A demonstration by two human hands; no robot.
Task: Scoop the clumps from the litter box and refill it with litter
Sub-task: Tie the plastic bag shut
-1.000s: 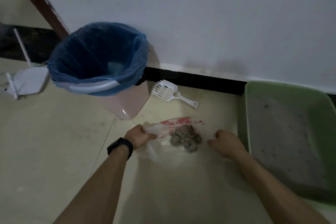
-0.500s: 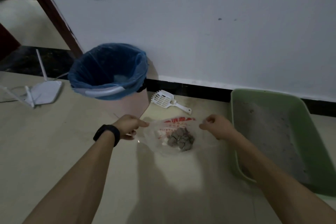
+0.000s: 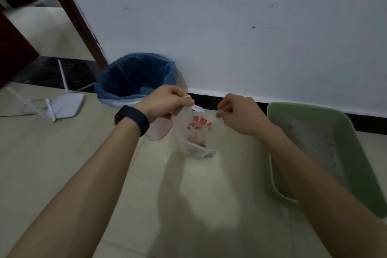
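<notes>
We record a pale tiled floor [image 3: 62, 163] meeting a white wall [image 3: 230, 27] with a black skirting strip, and a dark red-brown door frame [image 3: 73, 12] far to the left of the hands. Both hands are raised in front of the wall. The left hand [image 3: 167, 102], with a black wristband [image 3: 132, 119] on its wrist, pinches one top edge of a translucent plastic bag [image 3: 196, 132] with red print. The right hand [image 3: 238, 113] pinches the opposite top edge, fingers curled. The bag hangs between and below the two hands, its mouth pulled taut. Dark clumps [image 3: 201, 151] sit at its bottom. We cannot tell whether the bag's bottom touches the floor. Just beyond the left hand stands a bin with a blue liner [image 3: 136, 81], partly hidden by that hand. To the right of the right hand, on the floor against the skirting, lies the green litter box [image 3: 356, 153], holding grey litter [image 3: 310, 142] with dark specks; the right forearm crosses its near corner. Well to the left of the left hand a white router [image 3: 67, 104] with antennas rests on the floor.
</notes>
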